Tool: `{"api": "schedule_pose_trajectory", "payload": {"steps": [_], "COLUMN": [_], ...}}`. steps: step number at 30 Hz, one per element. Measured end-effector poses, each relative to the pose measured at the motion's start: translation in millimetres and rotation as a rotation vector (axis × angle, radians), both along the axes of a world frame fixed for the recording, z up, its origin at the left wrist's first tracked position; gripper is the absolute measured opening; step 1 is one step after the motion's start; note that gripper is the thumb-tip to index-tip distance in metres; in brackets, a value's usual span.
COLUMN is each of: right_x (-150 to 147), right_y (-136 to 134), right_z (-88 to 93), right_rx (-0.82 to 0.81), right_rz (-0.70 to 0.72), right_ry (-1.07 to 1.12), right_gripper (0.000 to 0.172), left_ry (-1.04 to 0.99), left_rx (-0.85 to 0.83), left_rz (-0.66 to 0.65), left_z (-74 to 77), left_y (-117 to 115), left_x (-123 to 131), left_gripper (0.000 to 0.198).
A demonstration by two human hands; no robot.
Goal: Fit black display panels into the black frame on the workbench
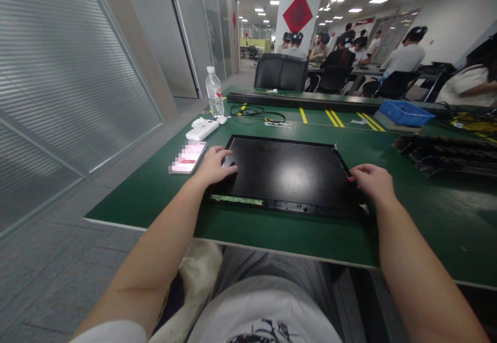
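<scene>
A black LCD panel (287, 169) lies flat on the green table, with a green circuit board strip (236, 199) along its near edge. My left hand (216, 167) is at the panel's left edge, its thumb and fingers apart and reaching over the border. At the opposite side, my right hand (373, 182) has its thumb and fingertips closed on the panel's right edge. A small pale tab shows at the near right corner, just under that hand.
Left of the panel are a phone (189, 157), a white device (202, 129) and a water bottle (215, 93). Behind it lies a black cable (258, 112). A blue bin (406, 112) and dark stacked strips (450, 154) sit to the right. Several people sit farther back.
</scene>
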State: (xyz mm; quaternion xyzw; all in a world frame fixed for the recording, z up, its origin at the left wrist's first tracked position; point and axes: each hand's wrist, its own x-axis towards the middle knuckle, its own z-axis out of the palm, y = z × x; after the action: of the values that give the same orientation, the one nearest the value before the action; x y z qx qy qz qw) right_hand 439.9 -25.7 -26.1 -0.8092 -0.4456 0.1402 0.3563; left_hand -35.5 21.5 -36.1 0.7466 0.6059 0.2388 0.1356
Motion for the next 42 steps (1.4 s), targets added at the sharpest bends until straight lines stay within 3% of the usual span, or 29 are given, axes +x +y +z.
{"api": "schedule_pose_trajectory", "payload": {"steps": [6,14,18,25,34,42], "right_x": [0.5,-3.1,-3.6,3.0,8.2,7.4], "right_y": [0.1,-1.4,-2.4,0.0,2.6,3.4], "right_z": [-1.9,2.3,3.5,-3.1,-8.3,-7.8], "right_rx": [0.004,-0.011,-0.020,0.004,0.022,0.022], "right_rz": [-0.004,-0.008,-0.005,0.012,0.033,0.023], "right_ry": [0.039,0.058,0.067,0.066,0.052,0.051], "right_gripper": [0.015,0.014,0.013,0.015,0.015,0.015], "left_ry": [0.025,0.110,0.152,0.191,0.174,0.214], "left_rx": [-0.045,-0.183,-0.262,-0.290,-0.289,-0.318], "left_rz": [-0.382,-0.539,-0.541,-0.496,-0.501,-0.391], "left_z": [5.0,21.5,28.5,28.0,28.9,31.3], "left_y": [-3.4,-11.4,-15.2,-15.2,-14.8,-17.9], "left_x": [-5.6,-11.4,-16.7,-25.4,-28.0,-22.8], "left_gripper": [0.073,0.081,0.089,0.112,0.113,0.124]}}
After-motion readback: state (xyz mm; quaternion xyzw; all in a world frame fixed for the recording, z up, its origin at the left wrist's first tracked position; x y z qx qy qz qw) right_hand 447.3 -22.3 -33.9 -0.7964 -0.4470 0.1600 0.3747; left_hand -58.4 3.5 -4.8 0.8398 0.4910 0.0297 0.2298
